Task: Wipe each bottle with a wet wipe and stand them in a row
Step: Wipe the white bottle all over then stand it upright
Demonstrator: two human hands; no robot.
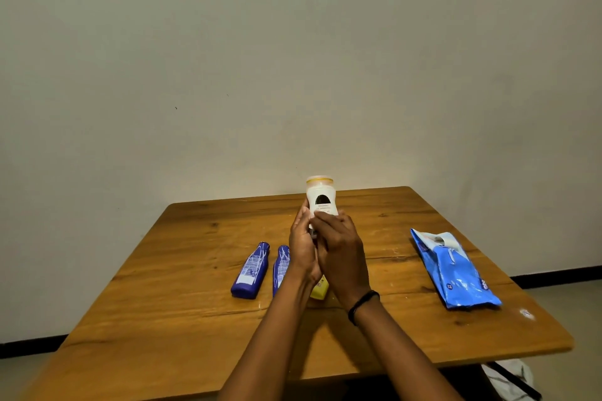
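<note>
Bottles share a wooden tabletop (195, 329) that stands against a plain wall. A blue pack of wet wipes (456, 273) lies flat near the right edge, its opened end pointing toward the far right corner.

Left of the tabletop's middle, two blue bottles lie on their sides, just beside each other. The left blue bottle (250, 270) shows in full, its cap toward the far edge. The right blue bottle (281, 265) is partly hidden behind the left wrist.

The white bottle (321, 200) is upright between both hands, in line with the middle of the far edge, its yellow-rimmed end on top. Its base is hidden behind the hands. The left hand (303, 247) holds it, curled round its left side. The right hand (342, 254) grips it too, fingers laid across the lower front. Whether a wipe sits under those fingers I cannot tell.

A yellow bottle (319, 291) lies on the tabletop under the wrists, mostly hidden. A black band (363, 304) circles the right wrist.
</note>
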